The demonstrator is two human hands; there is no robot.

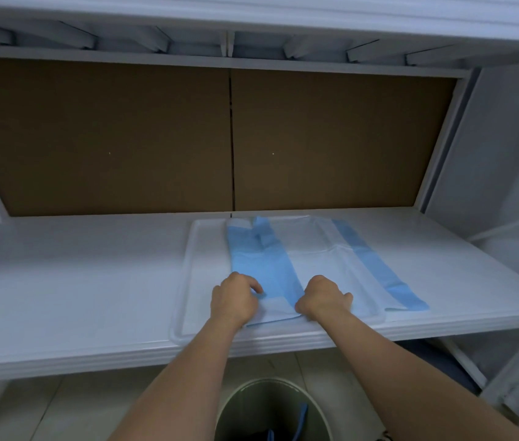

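A thin sheet [312,249] of white and blue plastic-backed paper lies partly folded on a clear shallow tray [200,249] on a white shelf. One blue band runs down its middle and another along its right edge, which hangs past the tray. My left hand [234,297] grips the sheet's near edge at the left of the middle band, fingers curled. My right hand [323,297] grips the near edge just right of that band, knuckles up.
The white shelf [76,281] stretches to the left of the tray. A brown board [99,138] backs it, with another shelf above. Below the shelf's front edge stands a round bin [270,409] holding blue scraps. A white wall panel [506,154] closes the right.
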